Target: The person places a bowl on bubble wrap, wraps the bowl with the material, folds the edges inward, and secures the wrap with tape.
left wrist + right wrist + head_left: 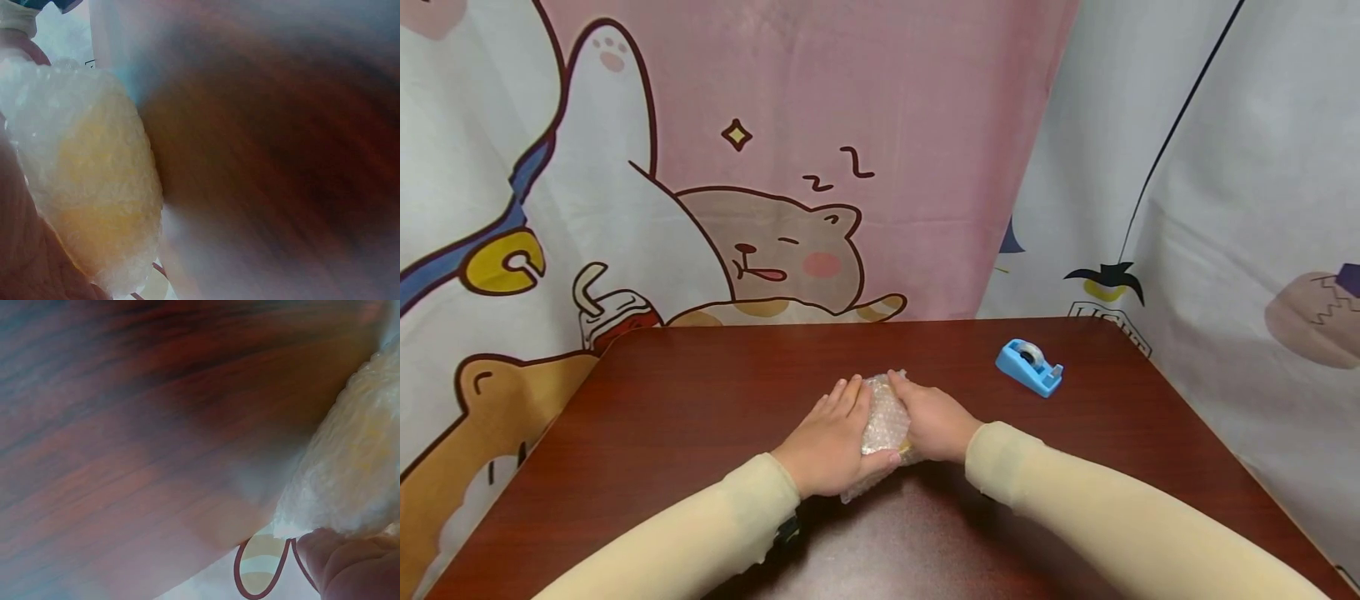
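A bundle in clear bubble wrap (886,421) is between both hands above the middle of the table. Something yellow shows through the wrap (103,162) in the left wrist view; its kind cannot be made out. My left hand (835,442) lies along the bundle's left side, fingers straight and pressed to it, thumb stretched across the near part. From the right, my right hand (938,419) grips the bundle, thumb on top and the other fingers hidden beneath. Fingertips (350,565) touch the wrap's far end in the right wrist view.
A light blue tape dispenser (1030,367) with a roll of clear tape stands at the back right of the dark red-brown wooden table (700,400). Behind the table hangs a curtain (925,167) with cartoon animals.
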`<state>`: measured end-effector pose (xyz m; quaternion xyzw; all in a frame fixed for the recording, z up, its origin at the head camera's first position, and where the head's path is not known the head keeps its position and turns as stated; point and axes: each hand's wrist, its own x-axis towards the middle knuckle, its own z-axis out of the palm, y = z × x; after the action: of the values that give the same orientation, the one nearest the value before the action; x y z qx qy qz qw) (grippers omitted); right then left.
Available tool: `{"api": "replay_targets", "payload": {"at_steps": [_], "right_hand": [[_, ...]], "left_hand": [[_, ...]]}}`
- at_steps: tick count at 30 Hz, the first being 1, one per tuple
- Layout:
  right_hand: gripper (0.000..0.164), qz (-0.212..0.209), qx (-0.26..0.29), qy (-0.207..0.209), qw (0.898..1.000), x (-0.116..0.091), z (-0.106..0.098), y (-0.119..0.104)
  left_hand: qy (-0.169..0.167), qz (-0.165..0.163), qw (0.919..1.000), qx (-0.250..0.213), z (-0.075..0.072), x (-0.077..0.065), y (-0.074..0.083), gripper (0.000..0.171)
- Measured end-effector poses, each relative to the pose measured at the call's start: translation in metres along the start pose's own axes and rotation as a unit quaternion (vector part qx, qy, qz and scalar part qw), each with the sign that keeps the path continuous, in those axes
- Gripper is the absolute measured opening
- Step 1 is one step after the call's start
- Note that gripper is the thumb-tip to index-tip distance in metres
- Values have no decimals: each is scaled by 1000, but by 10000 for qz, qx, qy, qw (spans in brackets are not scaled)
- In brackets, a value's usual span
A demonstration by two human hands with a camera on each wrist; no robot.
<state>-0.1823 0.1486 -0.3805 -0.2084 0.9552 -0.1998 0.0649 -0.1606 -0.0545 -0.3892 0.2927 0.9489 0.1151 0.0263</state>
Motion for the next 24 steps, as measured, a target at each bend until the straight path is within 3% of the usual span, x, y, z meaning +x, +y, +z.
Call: {"api": "replay_targets", "payload": {"at_steps": [5, 15, 24], "right_hand": [[102, 64, 168, -132, 9998, -1, -1, 3], [57, -71, 552, -211, 9982, -3, -6, 11], [54, 18, 837, -300, 9960, -2, -12, 21]], "left_hand": [[-135, -124, 9998, 25, -1, 7, 2, 106], [-234, -310, 9991, 154, 0, 20, 1, 114], [-302, -328, 9987, 242, -2, 24, 2, 118]]}}
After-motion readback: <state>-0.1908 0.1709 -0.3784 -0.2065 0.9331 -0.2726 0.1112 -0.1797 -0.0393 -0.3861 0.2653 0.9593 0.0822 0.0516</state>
